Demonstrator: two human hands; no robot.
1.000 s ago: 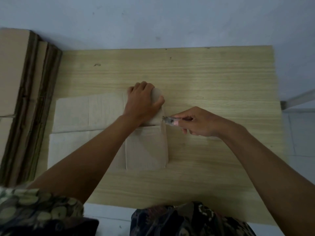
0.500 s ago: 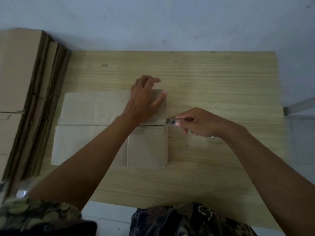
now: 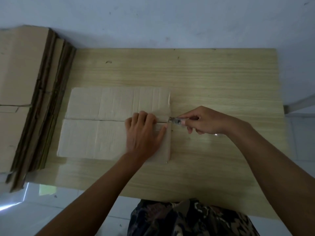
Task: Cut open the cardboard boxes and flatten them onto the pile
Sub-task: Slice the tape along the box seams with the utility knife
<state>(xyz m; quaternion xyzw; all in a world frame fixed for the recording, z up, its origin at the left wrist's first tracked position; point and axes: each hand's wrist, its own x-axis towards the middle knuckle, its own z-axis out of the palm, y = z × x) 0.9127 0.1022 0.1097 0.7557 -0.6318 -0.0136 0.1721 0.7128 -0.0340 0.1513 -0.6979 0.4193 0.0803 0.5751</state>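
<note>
A flattened cardboard box (image 3: 105, 116) lies on the wooden table (image 3: 213, 79), with a slit running along its middle. My left hand (image 3: 144, 133) rests on the lower half of the box near its right end, knuckles at the slit, fingers bent. My right hand (image 3: 204, 120) grips a small utility knife (image 3: 175, 120); its tip meets the right edge of the box at the slit. A pile of flattened cardboard (image 3: 29, 82) sits at the table's left side.
A pale wall (image 3: 153, 19) runs behind the table. A grey rail (image 3: 300, 103) juts in at the right edge. My patterned clothing (image 3: 187, 218) shows below the table's near edge, above a light floor.
My left hand has moved from the upper flap down onto the lower half of the box. The upper flap now lies flat. My right hand stays with the knife at the box's right edge.
</note>
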